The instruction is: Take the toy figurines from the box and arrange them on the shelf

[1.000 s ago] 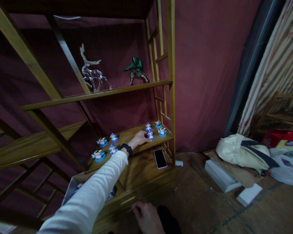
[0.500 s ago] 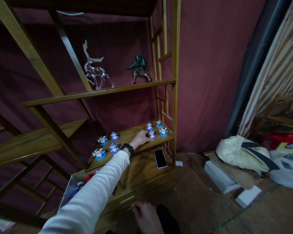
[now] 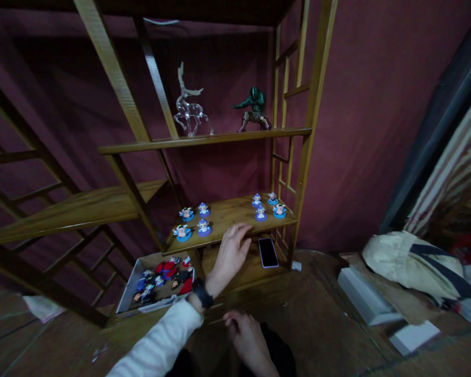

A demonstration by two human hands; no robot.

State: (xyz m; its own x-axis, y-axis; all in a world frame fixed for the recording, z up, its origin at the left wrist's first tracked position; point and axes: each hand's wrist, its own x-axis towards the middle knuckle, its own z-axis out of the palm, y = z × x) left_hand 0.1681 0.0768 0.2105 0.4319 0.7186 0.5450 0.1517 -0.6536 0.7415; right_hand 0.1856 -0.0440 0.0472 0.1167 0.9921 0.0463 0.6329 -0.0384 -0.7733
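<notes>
The left hand (image 3: 230, 254) has let go of the front purple figurine (image 3: 260, 213) in the right group and come back past the shelf's front edge. It is partly open, fingers bent a little, with nothing in it. That figurine now stands by itself — so each group has four, two purple and two with blue bases, set in rows. The right hand (image 3: 247, 335) stays low, its fingers curled in; whether it holds anything cannot be told.

On the wooden shelf (image 3: 231, 209), a wide strip of wood between the groups gives room for a hand. The right front blue-based figurine (image 3: 279, 210) is near the corner post (image 3: 301, 193), so that side is tighter. Below, a phone (image 3: 268, 253) lies flat. To the left is an open box (image 3: 127, 287) — small figures (image 3: 159, 280) lie jumbled inside it.
</notes>
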